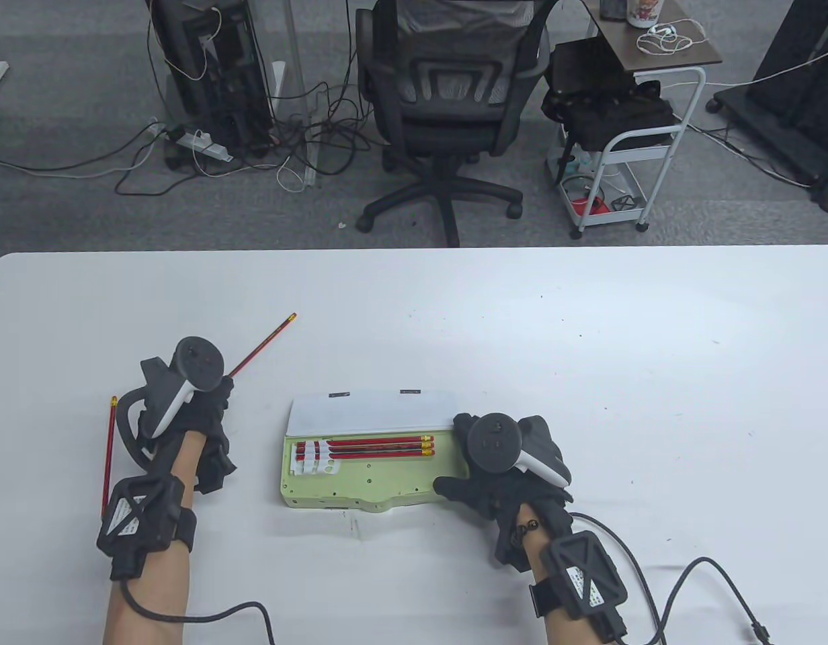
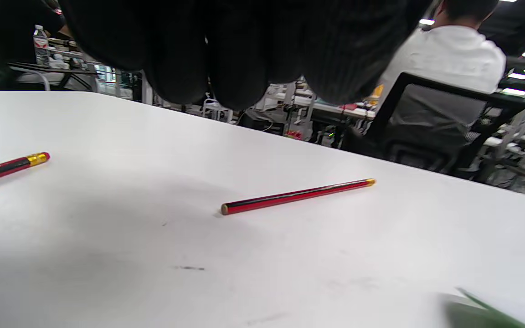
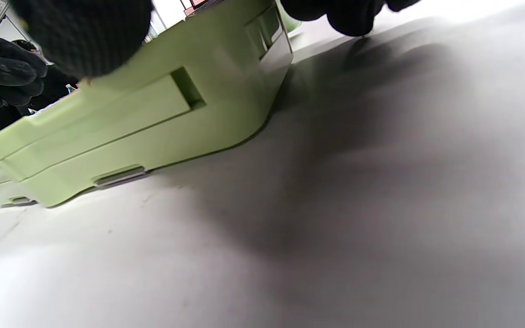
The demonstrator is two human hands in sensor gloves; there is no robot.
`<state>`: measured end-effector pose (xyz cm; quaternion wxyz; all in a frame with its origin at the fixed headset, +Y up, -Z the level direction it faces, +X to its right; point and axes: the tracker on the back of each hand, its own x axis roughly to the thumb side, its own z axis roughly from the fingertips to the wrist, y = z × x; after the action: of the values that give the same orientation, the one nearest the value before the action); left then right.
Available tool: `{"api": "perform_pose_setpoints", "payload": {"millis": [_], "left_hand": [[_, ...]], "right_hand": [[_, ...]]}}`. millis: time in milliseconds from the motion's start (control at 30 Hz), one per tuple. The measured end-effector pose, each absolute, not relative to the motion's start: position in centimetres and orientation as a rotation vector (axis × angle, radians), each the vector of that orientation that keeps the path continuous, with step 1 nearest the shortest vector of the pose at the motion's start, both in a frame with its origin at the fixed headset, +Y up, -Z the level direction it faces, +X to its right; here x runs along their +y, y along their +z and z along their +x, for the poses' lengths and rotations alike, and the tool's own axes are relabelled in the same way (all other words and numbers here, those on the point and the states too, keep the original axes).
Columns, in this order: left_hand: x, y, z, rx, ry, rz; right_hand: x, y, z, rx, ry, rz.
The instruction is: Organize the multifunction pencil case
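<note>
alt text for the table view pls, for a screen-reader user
An open green pencil case sits on a white table with three red pencils clipped inside; the right hand rests on its right end. The left hand hovers between two loose pencils.

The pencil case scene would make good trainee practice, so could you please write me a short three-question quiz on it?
1. How many pencils lie in the open pencil case?
2. True or false: the left hand is gripping a pencil.
3. What does the right hand touch: A) the case's right end, B) a loose pencil, C) the lid?

Key:
1. Three, side by side, erasers to the right.
2. False; the left wrist view shows both loose pencils, the far pencil and the near pencil, lying free on the table.
3. A.
</note>
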<state>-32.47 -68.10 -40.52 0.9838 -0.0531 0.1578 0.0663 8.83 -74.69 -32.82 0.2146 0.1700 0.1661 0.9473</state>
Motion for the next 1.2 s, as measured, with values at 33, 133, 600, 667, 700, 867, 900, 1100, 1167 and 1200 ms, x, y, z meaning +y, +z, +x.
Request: {"api": "perform_pose_setpoints", "payload": {"millis": [33,133,600,667,700,867,900,1100,1167,1200], "left_hand": [[-68.3,-41.0,-32.5,0.330,0.126,-0.110],[-69.5,-42.7,-32.1,0.373,0.026,-0.150],[-74.4,-45.5,-30.4,0.404,-0.182,-0.233],[-74.5,-45.5,-30.3,0.403,-0.179,-0.201],[-74.5,-45.5,-30.3,0.410,-0.184,-0.201],[-74.8,-45.7,-30.2,0.390,-0.208,-0.210],[-74.9,-45.7,-30.2,0.390,-0.210,-0.225],[-75.1,-45.6,-30.7,0.372,-0.176,-0.260],[-74.9,-45.3,-30.9,0.368,-0.180,-0.275],[-74.7,-45.1,-30.9,0.357,-0.167,-0.269]], "right_hand": [[-74.7,-32.8,8.8,0.462,2.628,0.472],[-74.7,-32.8,8.8,0.466,2.635,0.473],[-74.8,-32.9,8.9,0.471,2.619,0.469],[-74.7,-32.9,8.9,0.473,2.622,0.471],[-74.8,-32.9,8.9,0.474,2.622,0.470],[-74.8,-32.9,8.9,0.478,2.625,0.471],[-74.7,-32.9,8.9,0.479,2.626,0.471],[-74.7,-32.9,8.8,0.483,2.628,0.473],[-74.7,-32.9,8.8,0.483,2.627,0.473],[-74.7,-32.9,8.8,0.482,2.626,0.473]]}}
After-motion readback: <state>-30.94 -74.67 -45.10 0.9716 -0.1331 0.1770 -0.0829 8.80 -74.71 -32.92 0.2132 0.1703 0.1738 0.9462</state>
